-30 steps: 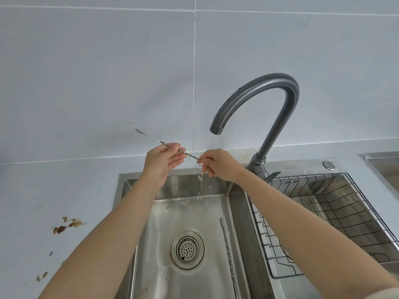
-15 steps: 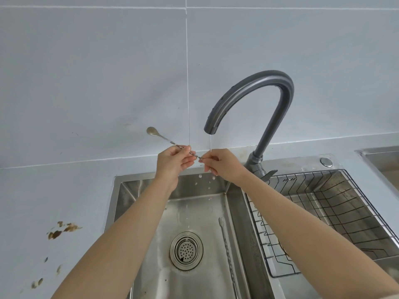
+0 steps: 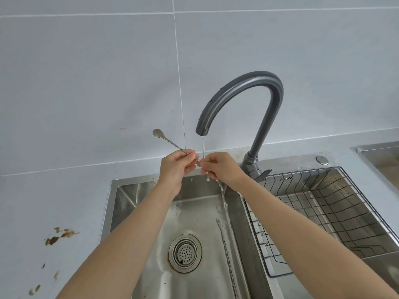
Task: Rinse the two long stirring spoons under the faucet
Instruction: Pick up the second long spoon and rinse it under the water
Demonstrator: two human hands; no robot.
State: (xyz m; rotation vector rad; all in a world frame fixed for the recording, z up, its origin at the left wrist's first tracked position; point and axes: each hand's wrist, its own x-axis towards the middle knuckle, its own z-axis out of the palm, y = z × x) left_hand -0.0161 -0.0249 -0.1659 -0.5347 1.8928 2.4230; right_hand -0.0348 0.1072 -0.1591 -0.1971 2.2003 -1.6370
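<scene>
A long metal stirring spoon (image 3: 167, 141) is held across the water stream, its bowl pointing up and left. My left hand (image 3: 176, 169) pinches its shaft, and my right hand (image 3: 222, 169) pinches the same shaft just to the right. A thin stream of water falls from the grey curved faucet (image 3: 254, 98) onto the shaft between my hands and runs off below my right hand. The second stirring spoon (image 3: 226, 253), with a twisted stem, lies on the floor of the steel sink (image 3: 129, 195) along its right wall.
A round drain strainer (image 3: 185, 253) sits in the sink floor. A black wire rack (image 3: 323, 214) fills the basin to the right. Brown stains (image 3: 58, 236) mark the counter on the left. The tiled wall stands close behind the faucet.
The spoon has turned so its bowl faces me, and it has slid a little. Water now runs off in a stream below my right hand. Both hands stay under the spout.
</scene>
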